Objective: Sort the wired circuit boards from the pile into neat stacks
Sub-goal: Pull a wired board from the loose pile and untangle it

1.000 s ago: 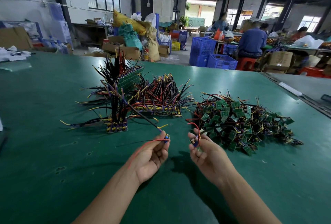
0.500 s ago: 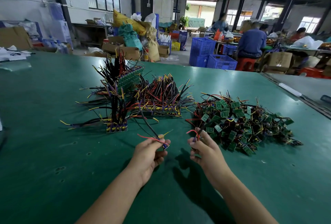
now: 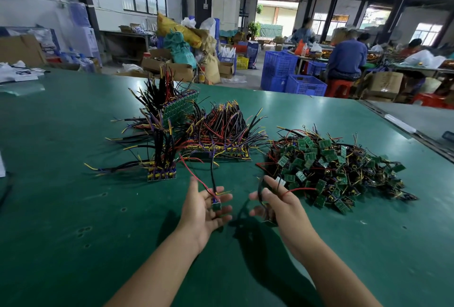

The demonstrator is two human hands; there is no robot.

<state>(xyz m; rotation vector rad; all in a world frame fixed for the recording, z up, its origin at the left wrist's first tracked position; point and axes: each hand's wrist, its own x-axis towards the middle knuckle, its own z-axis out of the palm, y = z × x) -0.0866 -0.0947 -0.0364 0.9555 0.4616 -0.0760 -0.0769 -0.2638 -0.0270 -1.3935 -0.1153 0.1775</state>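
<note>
Here, on the green table (image 3: pixel 73 208), left to right. Far left of centre: small stack (image 3: pixel 162 174) of boards standing on edge, black, red and yellow wires rising and splaying out. Just right of it and farther back: long stack (image 3: pixel 221 154) of boards in a row, wires bristling upward, a tilted green panel (image 3: pixel 180 107) behind. Near centre: left hand (image 3: pixel 204 211), palm up, fingers spread and loose, a small wired board (image 3: pixel 216 204) lying across the fingers, its red and black leads running up toward the stacks. Beside it, apart: right hand (image 3: pixel 277 204), fingers curled around a second board (image 3: pixel 267 219), black lead looped over the fingers, red lead trailing right. Right: loose pile (image 3: pixel 339 171) of green boards and tangled wires, touching the table, just beyond the right hand.
</note>
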